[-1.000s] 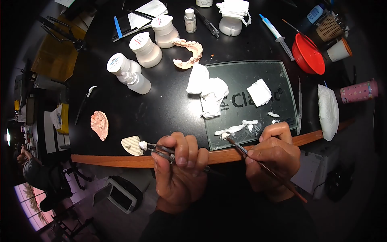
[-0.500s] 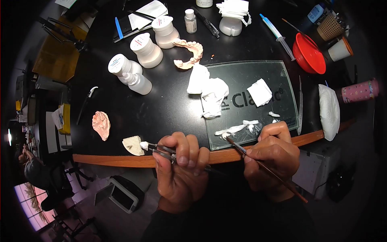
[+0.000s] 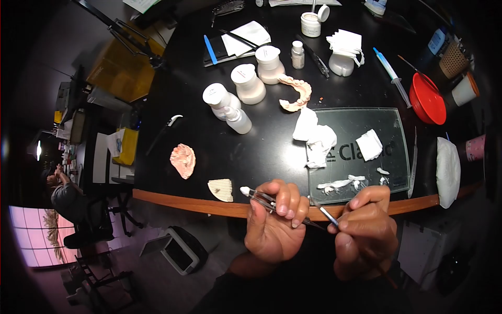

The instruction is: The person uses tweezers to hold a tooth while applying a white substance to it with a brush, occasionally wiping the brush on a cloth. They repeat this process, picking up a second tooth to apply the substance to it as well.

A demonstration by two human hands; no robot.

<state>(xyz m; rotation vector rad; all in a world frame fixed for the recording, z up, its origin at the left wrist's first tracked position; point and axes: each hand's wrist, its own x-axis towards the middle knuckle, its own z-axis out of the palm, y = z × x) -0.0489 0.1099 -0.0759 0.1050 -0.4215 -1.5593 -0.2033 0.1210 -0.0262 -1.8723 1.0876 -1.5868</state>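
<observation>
In the head view, one white tooth-shaped piece (image 3: 244, 191) sits at the tips of the tweezers (image 3: 264, 199), over the front of the desk (image 3: 209, 165). The left hand's (image 3: 280, 222) fingers pinch these tweezers; the right hand's (image 3: 367, 235) fingers pinch one brush (image 3: 329, 215), angled toward them. One ribbed block (image 3: 220, 190) lies just beside the piece. Two crumpled tissues (image 3: 320, 146) cover part of the left side of the glass slab (image 3: 379, 119) and its lettering; one folded tissue (image 3: 369, 145) lies on it too, behind white paste smears (image 3: 334, 184) too run-together to count. Farther back stand three white-lidded jars (image 3: 248, 85) and one dropper bottle (image 3: 239, 121). Two dental casts (image 3: 183, 160), one arch-shaped, lie apart; one red bowl (image 3: 427, 102) and one syringe (image 3: 392, 77) are at the right.
</observation>
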